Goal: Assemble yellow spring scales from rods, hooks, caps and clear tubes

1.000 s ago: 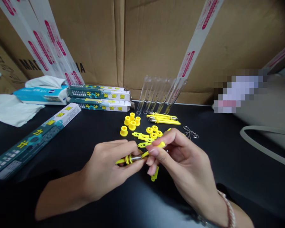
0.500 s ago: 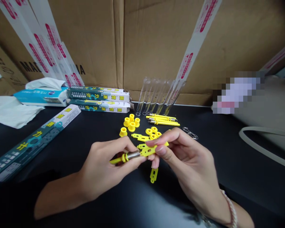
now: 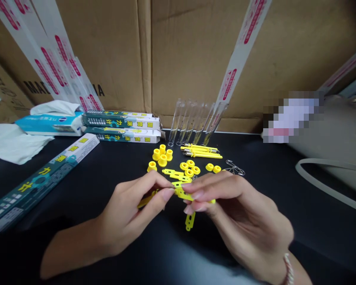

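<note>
My left hand point(image 3: 130, 215) is closed in a pinch around a yellow rod point(image 3: 146, 200) whose spring end is now mostly hidden by the fingers. Between the fingers of my right hand point(image 3: 243, 209) is a flat yellow plastic plate with slots point(image 3: 183, 194). Its narrow end meets the left fingertips; whether it is hooked to the spring I cannot tell. Beneath and just beyond the hands lie similar yellow plates point(image 3: 180, 178), and another plate point(image 3: 190, 222) lies nearer me. Yellow rings point(image 3: 195, 170) and flanged yellow caps point(image 3: 163, 160) are grouped behind them.
Several yellow rods with springs point(image 3: 207, 154) lie before upright clear tubes point(image 3: 192, 122). Metal hooks point(image 3: 236, 169) are at right. Printed boxes point(image 3: 124, 136), one long box point(image 3: 44, 176) and a tissue pack point(image 3: 52, 122) occupy the left. Cardboard point(image 3: 184, 59) stands behind.
My left thumb and finger have closed over the spring end, which showed before. My right hand has turned and shifted slightly, tilting the plate down to the right. The view has shifted a little.
</note>
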### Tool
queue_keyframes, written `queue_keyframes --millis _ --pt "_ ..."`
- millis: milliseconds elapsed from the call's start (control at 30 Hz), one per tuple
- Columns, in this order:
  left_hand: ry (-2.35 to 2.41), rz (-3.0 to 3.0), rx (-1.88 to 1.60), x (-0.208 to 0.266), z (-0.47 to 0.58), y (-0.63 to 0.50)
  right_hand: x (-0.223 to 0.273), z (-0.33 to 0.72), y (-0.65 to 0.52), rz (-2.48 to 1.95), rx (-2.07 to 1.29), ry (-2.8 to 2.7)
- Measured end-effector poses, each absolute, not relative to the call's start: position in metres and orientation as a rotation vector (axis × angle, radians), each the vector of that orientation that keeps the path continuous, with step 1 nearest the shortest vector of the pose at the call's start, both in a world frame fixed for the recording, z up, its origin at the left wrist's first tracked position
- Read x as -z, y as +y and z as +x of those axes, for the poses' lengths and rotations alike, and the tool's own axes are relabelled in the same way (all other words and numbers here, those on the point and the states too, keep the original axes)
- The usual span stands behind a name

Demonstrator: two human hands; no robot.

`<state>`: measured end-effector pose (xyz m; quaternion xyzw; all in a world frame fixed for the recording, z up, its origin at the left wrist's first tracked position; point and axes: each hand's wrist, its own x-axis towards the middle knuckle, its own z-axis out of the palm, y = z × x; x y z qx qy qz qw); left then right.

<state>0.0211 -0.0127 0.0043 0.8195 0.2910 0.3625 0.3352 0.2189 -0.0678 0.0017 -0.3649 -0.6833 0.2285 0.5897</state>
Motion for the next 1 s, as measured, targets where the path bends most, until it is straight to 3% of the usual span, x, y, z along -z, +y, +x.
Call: queue_keyframes --millis 100,333,467,700,1000 --pt "0.817 2.164 -0.844 -0.004 0.023 -0.012 -0.005 0.219 -0.064 -0.88 -0.631 -1.536" --pt "0.678 2.39 -0.724 -0.004 0.023 -0.012 -0.018 0.217 -0.044 -0.933 -1.324 -1.207" --pt "0.596 2.419 -0.731 -0.001 0.022 -0.01 -0.018 0.218 -0.04 -0.943 -1.531 -1.126" --pt "0.596 2.378 -0.854 -0.002 0.024 -0.008 -0.015 0.22 -0.04 -0.928 -1.61 -1.082" --pt "0.685 2.252 -1.018 -0.002 0.025 -0.011 -0.019 0.213 -0.046 -1.001 -1.466 -1.027"
